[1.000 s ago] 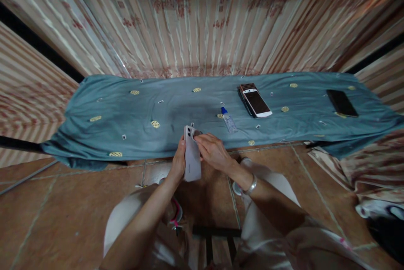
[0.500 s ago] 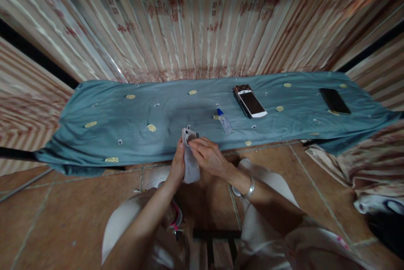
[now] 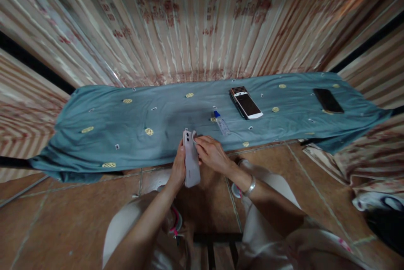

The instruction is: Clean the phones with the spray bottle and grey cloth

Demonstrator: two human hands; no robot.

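Observation:
My left hand (image 3: 179, 165) is closed around the left edge of a pale silver smartphone (image 3: 192, 167), its back with the camera lenses facing up. Beside the phone's upper right edge, my right hand (image 3: 213, 155) pinches a small greyish piece, seemingly a cloth (image 3: 194, 134). Part of that piece is hidden by the fingers. A small clear bottle with a blue cap (image 3: 223, 125) lies just beyond the right hand.
A teal patterned cloth (image 3: 170, 114) covers the long table. On it lie a white-framed phone (image 3: 249, 105) atop a dark brown item, and a black phone (image 3: 328, 100) farther right. Striped curtains (image 3: 189, 26) hang behind. Tiled floor (image 3: 78, 219) lies below.
My right hand has moved off the phone's back to its right edge, uncovering the camera lenses. The phone stays in my left hand. The view has shifted slightly.

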